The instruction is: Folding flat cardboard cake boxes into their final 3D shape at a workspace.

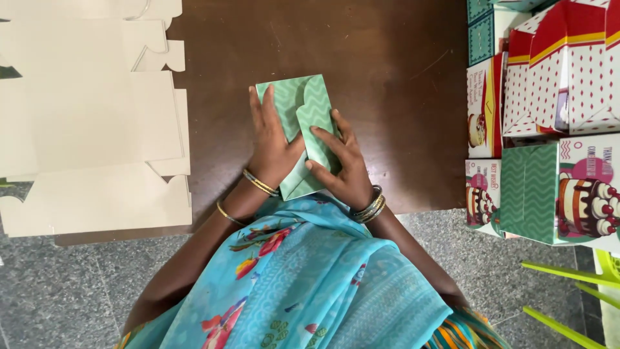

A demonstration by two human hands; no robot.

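Evidently mid-fold: left hand (pixel 274 145) pressed flat on green carton blank (pixel 303 106), right hand (pixel 342 165) fingers spread, creasing its flap; next move likely needs firm, aligned pressure.

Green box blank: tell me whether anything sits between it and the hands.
Nothing visible does. The left hand and right hand both press flat on the green box blank, which lies on the brown table.

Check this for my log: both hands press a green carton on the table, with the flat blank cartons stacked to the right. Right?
Not quite. In the head view the blank cartons lie to the left; both the left hand and right hand do press the green carton on the table.
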